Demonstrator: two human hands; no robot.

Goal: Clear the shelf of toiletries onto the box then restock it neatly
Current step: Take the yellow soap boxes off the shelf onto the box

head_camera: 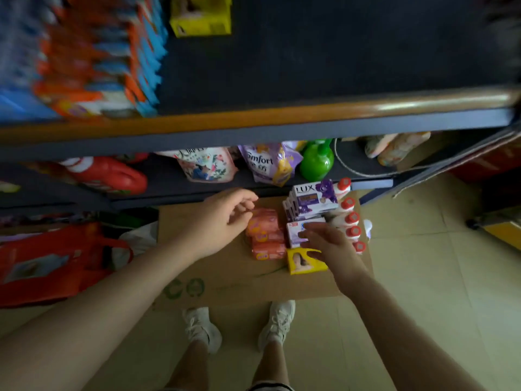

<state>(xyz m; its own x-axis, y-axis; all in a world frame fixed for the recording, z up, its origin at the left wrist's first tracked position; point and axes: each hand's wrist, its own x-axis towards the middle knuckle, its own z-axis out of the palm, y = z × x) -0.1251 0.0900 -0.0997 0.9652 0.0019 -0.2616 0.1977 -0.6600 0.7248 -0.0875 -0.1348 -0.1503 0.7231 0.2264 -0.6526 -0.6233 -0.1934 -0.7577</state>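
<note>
A flat cardboard box (225, 280) lies on the floor below the shelf. On it sit orange soap packs (266, 235), a stack of purple Lux soap boxes (313, 200), a white-and-lilac soap box (296, 230), a yellow soap box (303, 262) and a row of white bottles with red caps (349, 218). My left hand (222, 221) hovers over the orange packs with loosely curled fingers, holding nothing. My right hand (328, 244) reaches with spread fingers over the lilac and yellow boxes. The dark upper shelf (310, 52) holds one yellow box (201, 15) at the back.
Blue and orange sachet packs (93, 57) fill the upper shelf's left side. The lower shelf carries a red jug (112, 176), refill pouches (267, 165) and a green bottle (317, 159). A red bag (56, 263) stands left of the cardboard. My feet (239, 325) are at its near edge.
</note>
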